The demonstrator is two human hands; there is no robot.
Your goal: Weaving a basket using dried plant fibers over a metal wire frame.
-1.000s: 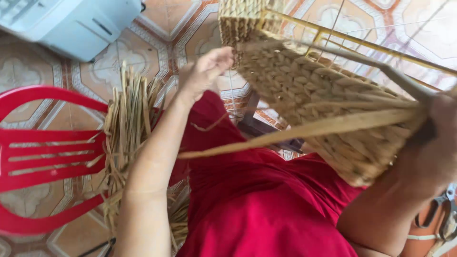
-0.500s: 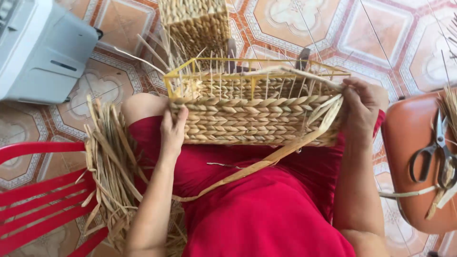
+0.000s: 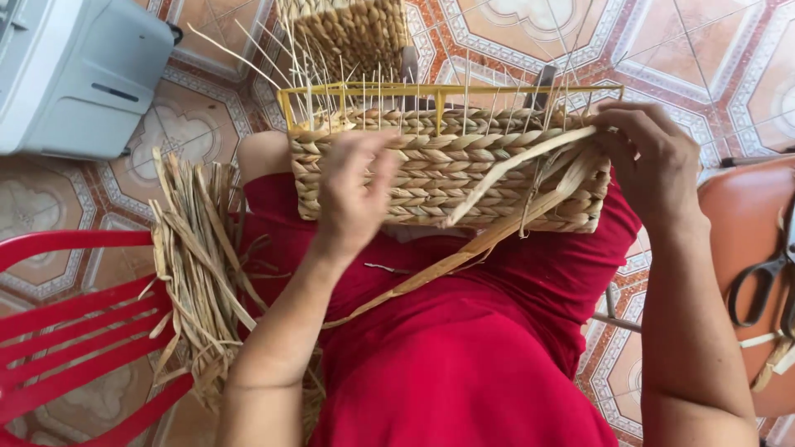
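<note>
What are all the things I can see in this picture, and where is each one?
Woven basket: one, tan straw on a yellow wire frame, on the lap.
Loose strand: one, tan, trailing from the basket down across the lap.
Second basket: one, tan, on the floor beyond the first.
Straw bundle: one heap, tan, beside the left leg.
Chair: one, red plastic, lower left.
Machine: one, pale grey, upper left.
Stool: one, orange, right edge.
Scissors: one pair, dark, on the stool.
Clothing: red, over the lap.
Left hand: flat against the basket's front.
Right hand: gripping the basket's right end.
</note>
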